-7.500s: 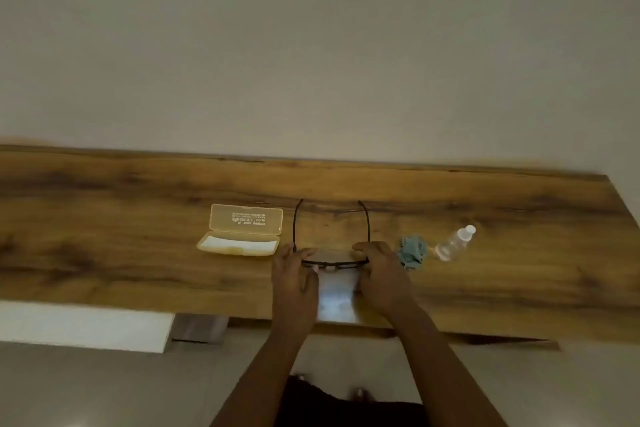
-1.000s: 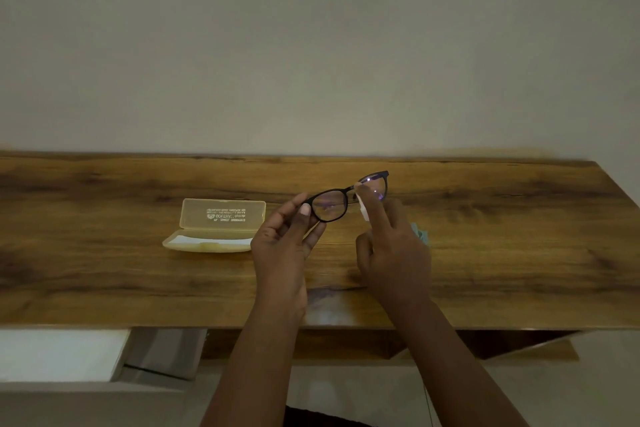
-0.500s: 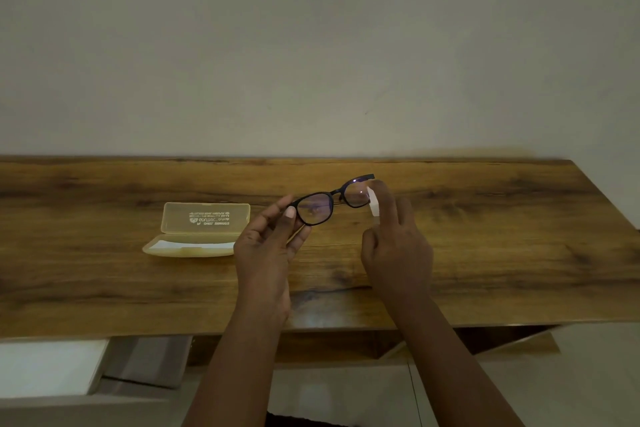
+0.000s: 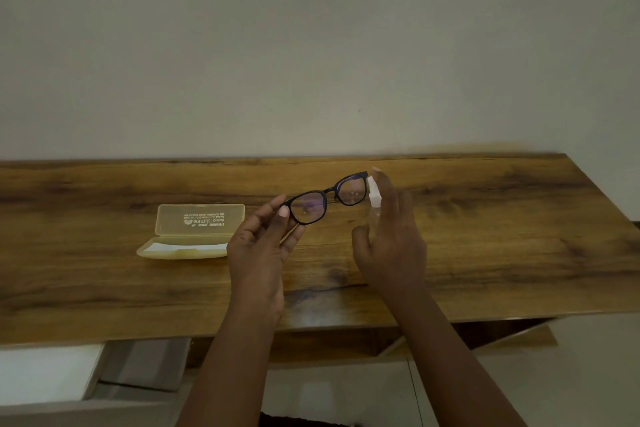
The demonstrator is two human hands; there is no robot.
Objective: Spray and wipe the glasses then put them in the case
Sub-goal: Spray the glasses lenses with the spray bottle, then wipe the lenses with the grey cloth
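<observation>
My left hand (image 4: 259,250) holds the black-framed glasses (image 4: 329,198) by their left end, raised above the wooden table (image 4: 485,253) with the lenses facing me. My right hand (image 4: 391,239) grips a small clear spray bottle (image 4: 374,199), its white nozzle right beside the right lens and my index finger on top of it. The yellow translucent case (image 4: 194,232) lies open on the table to the left of my left hand. The cloth is hidden from view.
The table's back edge meets a plain wall (image 4: 311,45). Its front edge runs just under my forearms, with a white surface (image 4: 45,374) and pale floor below. The table's right end (image 4: 606,204) slants away.
The view has shifted slightly to the right, so the case sits further left. My hands keep the glasses and bottle together; the bottle nozzle stays at the right lens.
</observation>
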